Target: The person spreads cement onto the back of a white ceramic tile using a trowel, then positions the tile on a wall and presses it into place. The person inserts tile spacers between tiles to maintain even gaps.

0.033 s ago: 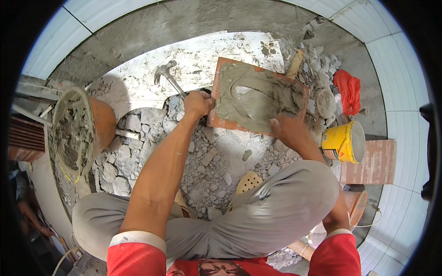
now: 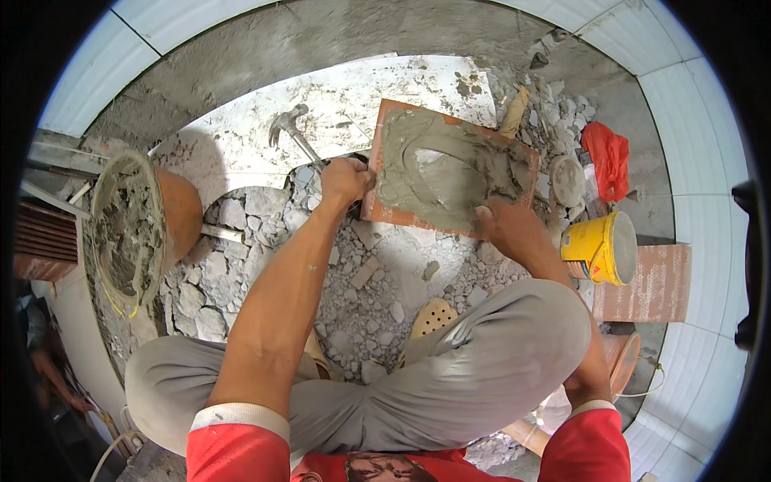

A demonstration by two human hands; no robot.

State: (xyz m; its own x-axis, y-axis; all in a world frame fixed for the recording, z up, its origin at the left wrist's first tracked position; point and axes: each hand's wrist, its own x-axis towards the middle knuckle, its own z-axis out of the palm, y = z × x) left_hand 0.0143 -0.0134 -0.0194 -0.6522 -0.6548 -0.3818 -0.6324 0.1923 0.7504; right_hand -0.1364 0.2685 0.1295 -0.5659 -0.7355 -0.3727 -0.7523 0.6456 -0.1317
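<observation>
A reddish-brown tile (image 2: 389, 120) lies tilted in front of me, most of its upper face spread with wet grey mortar (image 2: 490, 161). My left hand (image 2: 345, 181) is closed on the tile's left edge. At its near right edge my right hand (image 2: 507, 228) is closed, thumb over the mortar; what its fingers hold is hidden. Curved smear marks and a smooth, pale patch show in the middle of the mortar. Just beyond my left hand a claw hammer (image 2: 294, 132) rests with its head on a stained white sheet (image 2: 233, 136).
Broken rubble (image 2: 233, 265) covers the floor around my feet. On the left stands a tilted bucket of mortar (image 2: 181, 213). To the right are a yellow bucket (image 2: 582, 245), a red plastic bag (image 2: 606, 161) and another tile (image 2: 654, 281). Pale wall tiles (image 2: 699, 153) curve around the work area.
</observation>
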